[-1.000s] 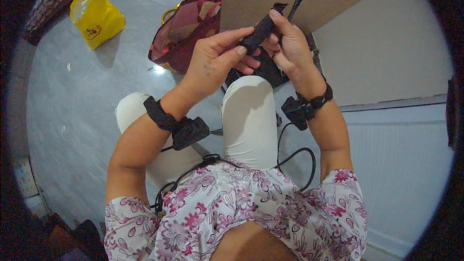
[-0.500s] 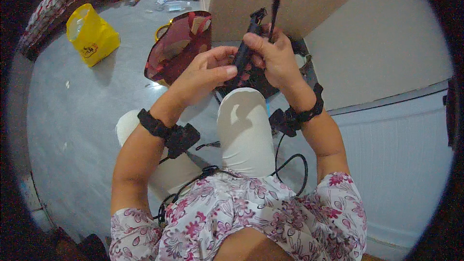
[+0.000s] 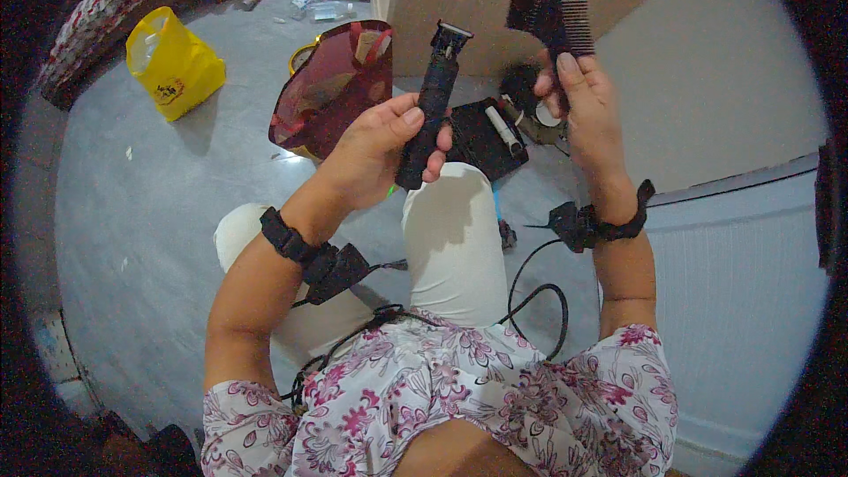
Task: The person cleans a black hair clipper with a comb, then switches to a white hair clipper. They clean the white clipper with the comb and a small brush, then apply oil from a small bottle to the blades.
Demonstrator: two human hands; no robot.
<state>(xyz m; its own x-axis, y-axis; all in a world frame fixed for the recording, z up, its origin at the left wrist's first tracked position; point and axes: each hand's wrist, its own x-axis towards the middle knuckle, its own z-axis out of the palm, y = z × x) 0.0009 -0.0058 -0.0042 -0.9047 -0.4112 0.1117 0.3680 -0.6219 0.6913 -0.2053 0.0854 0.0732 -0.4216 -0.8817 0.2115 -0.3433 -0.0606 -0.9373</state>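
My left hand point(image 3: 371, 146) is wrapped round the black body of a hair clipper point(image 3: 433, 102), whose metal blade head points up and away from me. Over to the right, my right hand point(image 3: 596, 119) grips a black hair-dye brush point(image 3: 555, 25) by its handle. Comb teeth line the brush's right side, and dark bristles are at its left. The two tools are well apart. Beyond my raised knee lies a black flat case or pouch point(image 3: 473, 143) with a white tube-like item point(image 3: 502, 128) on it.
A maroon bag point(image 3: 331, 93) stands open beyond my left hand, with a yellow bag point(image 3: 177, 66) farther left. Several plastic bottles point(image 3: 331, 11) lie at the back. A beige panel point(image 3: 495, 0) and pale wall point(image 3: 707, 79) border the right. Black cables point(image 3: 561, 300) loop near my lap.
My hands have parted. The right hand has moved right with the brush, turning its comb side into view. The left now holds the clipper alone, its head more visible.
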